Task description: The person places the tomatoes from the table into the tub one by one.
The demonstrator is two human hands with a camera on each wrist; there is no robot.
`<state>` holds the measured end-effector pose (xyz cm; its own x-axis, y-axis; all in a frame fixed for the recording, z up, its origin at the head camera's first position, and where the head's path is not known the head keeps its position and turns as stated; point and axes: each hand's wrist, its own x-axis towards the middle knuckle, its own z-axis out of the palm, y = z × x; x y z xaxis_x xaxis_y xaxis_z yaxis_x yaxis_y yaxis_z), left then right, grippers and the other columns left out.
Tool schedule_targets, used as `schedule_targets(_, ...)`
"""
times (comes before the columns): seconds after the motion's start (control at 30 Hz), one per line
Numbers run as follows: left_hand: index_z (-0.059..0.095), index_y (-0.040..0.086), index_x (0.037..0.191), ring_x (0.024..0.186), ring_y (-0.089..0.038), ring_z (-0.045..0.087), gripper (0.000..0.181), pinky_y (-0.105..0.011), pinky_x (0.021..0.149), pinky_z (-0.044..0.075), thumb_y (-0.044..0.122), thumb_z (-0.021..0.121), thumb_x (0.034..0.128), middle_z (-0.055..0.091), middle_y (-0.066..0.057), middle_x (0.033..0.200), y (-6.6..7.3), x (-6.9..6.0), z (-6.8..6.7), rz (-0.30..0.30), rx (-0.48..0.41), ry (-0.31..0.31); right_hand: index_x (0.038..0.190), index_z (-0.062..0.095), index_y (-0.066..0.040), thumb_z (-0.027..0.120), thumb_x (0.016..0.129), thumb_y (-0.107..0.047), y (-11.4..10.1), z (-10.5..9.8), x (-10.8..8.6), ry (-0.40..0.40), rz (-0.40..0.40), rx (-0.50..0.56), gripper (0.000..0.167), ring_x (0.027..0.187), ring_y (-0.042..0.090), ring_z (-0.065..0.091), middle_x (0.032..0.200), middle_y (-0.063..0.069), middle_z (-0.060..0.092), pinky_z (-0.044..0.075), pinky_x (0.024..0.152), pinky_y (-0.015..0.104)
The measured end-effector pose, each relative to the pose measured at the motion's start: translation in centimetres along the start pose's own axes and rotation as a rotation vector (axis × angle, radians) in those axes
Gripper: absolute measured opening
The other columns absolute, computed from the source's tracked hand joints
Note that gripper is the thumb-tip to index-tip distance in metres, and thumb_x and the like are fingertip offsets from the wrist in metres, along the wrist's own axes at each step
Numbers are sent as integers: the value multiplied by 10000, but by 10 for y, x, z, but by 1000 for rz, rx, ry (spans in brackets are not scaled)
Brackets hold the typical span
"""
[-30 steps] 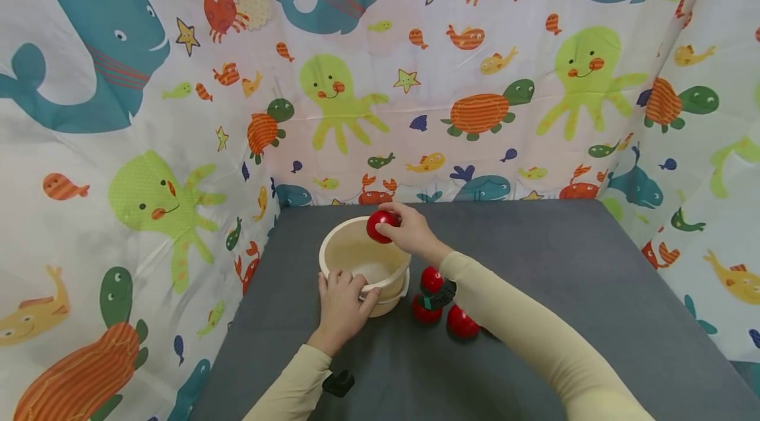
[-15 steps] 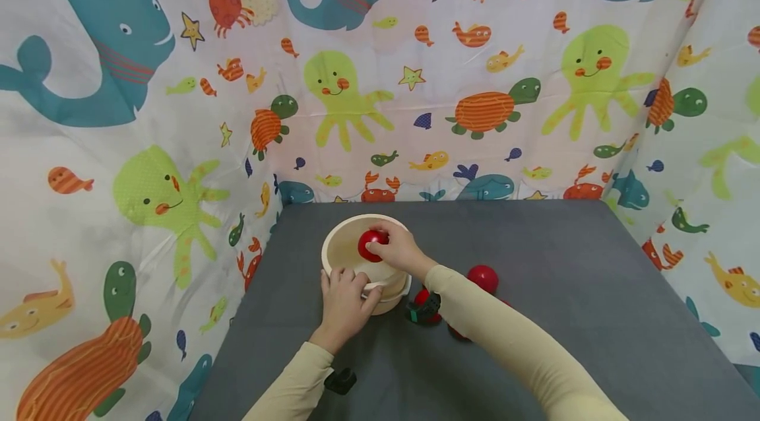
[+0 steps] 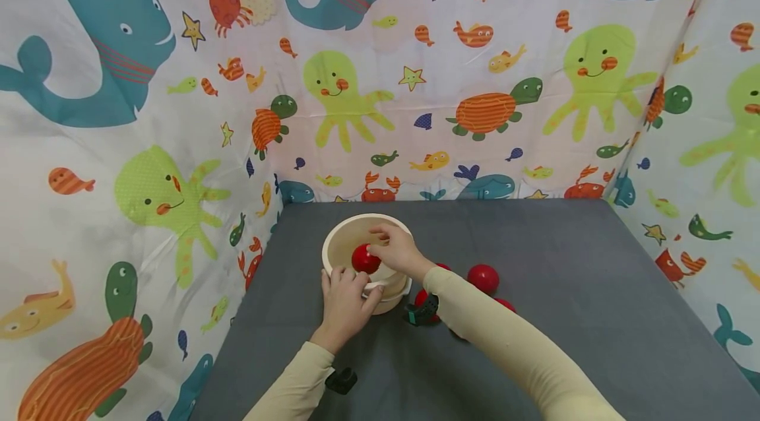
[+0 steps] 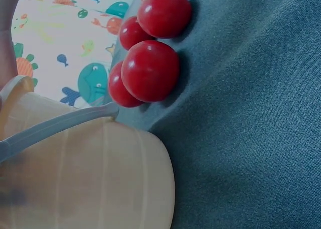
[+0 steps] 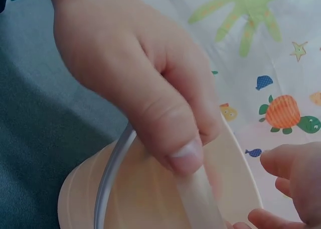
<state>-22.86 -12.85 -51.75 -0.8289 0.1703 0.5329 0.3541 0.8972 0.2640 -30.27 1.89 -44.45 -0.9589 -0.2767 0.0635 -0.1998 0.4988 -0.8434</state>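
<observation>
A cream bucket (image 3: 387,305) stands on the cloth with its mouth tilted a little towards me. My left hand (image 3: 344,305) grips its near rim; in the right wrist view the thumb of that left hand (image 5: 135,73) lies against the rim. Inside the bucket is a shiny red ball (image 3: 365,258). My right hand (image 3: 404,253) hovers over the mouth just beside the ball, its fingers loosely bent and apart. At the edge of the right wrist view, the right hand (image 5: 303,181) shows spread fingertips with nothing between them.
Several more red balls (image 4: 150,71) lie on the dark grey cloth (image 3: 564,315) right of the bucket, partly hidden by my right sleeve (image 3: 505,335). The bucket's grey handle (image 4: 55,129) hangs at its side. Printed curtains (image 3: 415,104) enclose the back and sides.
My right hand lowered the red ball into the bucket and let go of it; the ball now sits lower, apart from the fingers. The left hand stays on the rim.
</observation>
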Motion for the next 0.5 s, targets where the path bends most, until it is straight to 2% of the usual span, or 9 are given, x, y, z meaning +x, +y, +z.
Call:
schedule_targets(0.17,676,153,838,1106,-359,555,250,-822,1045,283,389,633,908,647,-99,898,0,0,0,-4,0,4,1336,633,-48,719,916,-174,2,1,1,7,-5,9,447,1206,401,629,1351,208,650,553,991,513)
schedule_targets(0.5,662,149,829,1124,-360,549,268,-816,1050,280,399,629,920,593,-72,835,1,0,-2,-10,-18,-6,1365,621,-77,710,939,-215,2,-1,-2,7,16,27,457,1195,364,646,1372,187,643,566,972,497)
